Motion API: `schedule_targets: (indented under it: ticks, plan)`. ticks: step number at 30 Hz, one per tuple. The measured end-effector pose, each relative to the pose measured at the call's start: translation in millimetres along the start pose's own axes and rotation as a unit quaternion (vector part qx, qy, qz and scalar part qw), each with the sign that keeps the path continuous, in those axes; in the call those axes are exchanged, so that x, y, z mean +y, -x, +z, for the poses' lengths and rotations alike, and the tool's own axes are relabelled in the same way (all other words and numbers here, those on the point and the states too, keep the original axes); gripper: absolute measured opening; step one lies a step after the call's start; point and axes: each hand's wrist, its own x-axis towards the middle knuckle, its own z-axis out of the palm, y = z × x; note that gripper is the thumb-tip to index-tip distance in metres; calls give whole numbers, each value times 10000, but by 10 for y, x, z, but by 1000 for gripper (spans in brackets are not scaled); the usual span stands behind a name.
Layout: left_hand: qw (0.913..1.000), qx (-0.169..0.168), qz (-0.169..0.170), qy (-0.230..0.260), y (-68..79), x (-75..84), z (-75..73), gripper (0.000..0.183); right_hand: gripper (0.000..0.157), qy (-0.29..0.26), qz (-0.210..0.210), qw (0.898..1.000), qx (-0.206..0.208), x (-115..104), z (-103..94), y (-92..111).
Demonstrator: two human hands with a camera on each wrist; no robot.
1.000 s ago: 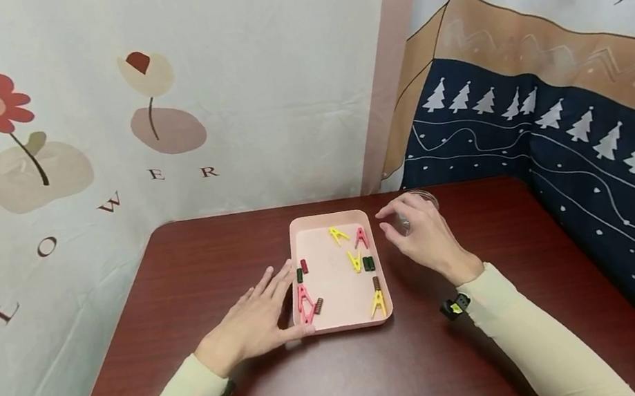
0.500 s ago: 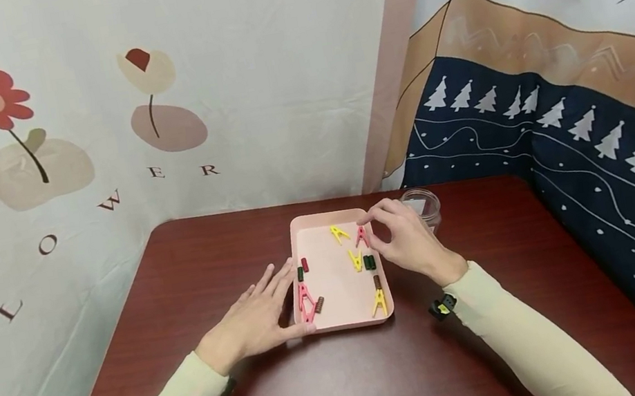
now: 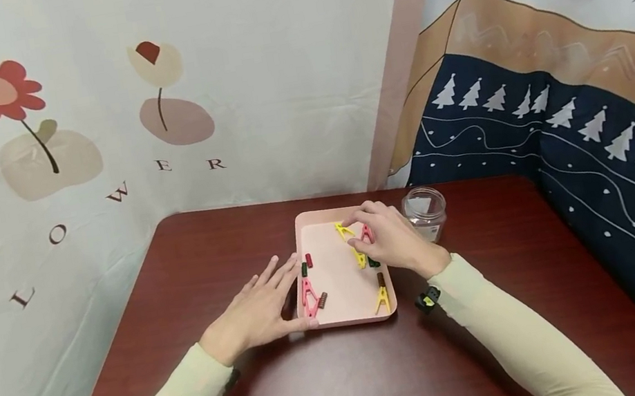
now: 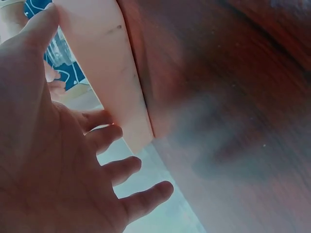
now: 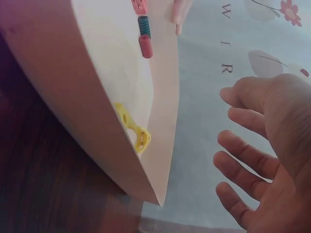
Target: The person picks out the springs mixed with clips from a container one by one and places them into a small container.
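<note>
A pale pink tray (image 3: 341, 282) holds small clothespins and short coil springs. My left hand (image 3: 252, 317) lies along its left side with spread fingers, the thumb at the near left corner. My right hand (image 3: 396, 237) hovers over the tray's right side, thumb and forefinger apart and nothing between them. Nearest to these fingertips are a yellow clothespin (image 3: 344, 229), a pink clothespin (image 3: 366, 233) and another yellow clothespin (image 3: 361, 259), partly hidden by the hand. Green springs (image 3: 374, 263) show just below it. In the right wrist view a red spring (image 5: 146, 46) touches a green spring (image 5: 144, 26).
An open clear jar (image 3: 426, 215) stands right of the tray on the dark red table (image 3: 348, 382). Inside the tray, a pink clothespin (image 3: 308, 294) and brown spring (image 3: 323, 300) lie left; a yellow clothespin (image 3: 381, 300) lies near right. Printed cloth (image 3: 272, 79) hangs behind.
My right hand has moved left from in front of the jar to over the tray, bringing the jar into view. The left hand keeps its place at the tray's side.
</note>
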Motion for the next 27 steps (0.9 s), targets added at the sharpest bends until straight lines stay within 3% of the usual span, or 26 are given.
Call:
schedule_targets:
  ticks: [7, 15, 27]
  plan:
    - [9996, 101, 56, -264, -8, -20, 1, 121, 40, 97, 52, 9986, -511, -50, 127, -112]
    - [9993, 114, 106, -334, -20, -14, 20, 122, 44, 287, -394, 9944, -937, -132, 263, -252]
    - [9994, 88, 86, -330, -28, -15, 38, 122, 49, 750, -864, 9677, -2249, -371, 410, -336]
